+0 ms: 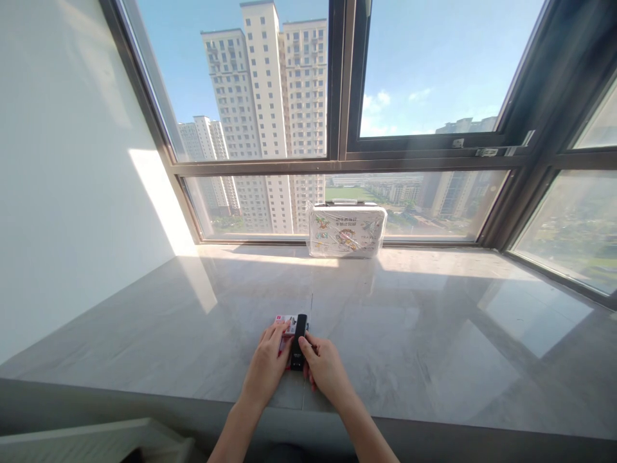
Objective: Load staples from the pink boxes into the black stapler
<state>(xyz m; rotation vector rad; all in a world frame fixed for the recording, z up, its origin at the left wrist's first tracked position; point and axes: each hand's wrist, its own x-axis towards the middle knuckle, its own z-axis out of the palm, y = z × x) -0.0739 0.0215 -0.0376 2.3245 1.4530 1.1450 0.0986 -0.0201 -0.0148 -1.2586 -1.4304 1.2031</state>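
A long black stapler [299,344] stands near the front of the grey sill, its length pointing away from me. My right hand [326,368] grips it from the right, with the thumb on its top and the other fingers low at its side. Against its left side lies a small white and pink box [284,319] with a printed picture. My left hand [268,361] is closed over this box, fingers across its top and thumb beside the stapler. Most of the box is hidden under that hand.
A white case [347,231] with cartoon prints, wrapped in clear plastic, stands upright against the window. The glossy grey sill [424,347] ends at a front edge near my wrists. A white wall [72,193] bounds the left side. A pale slatted object [96,440] sits below, at left.
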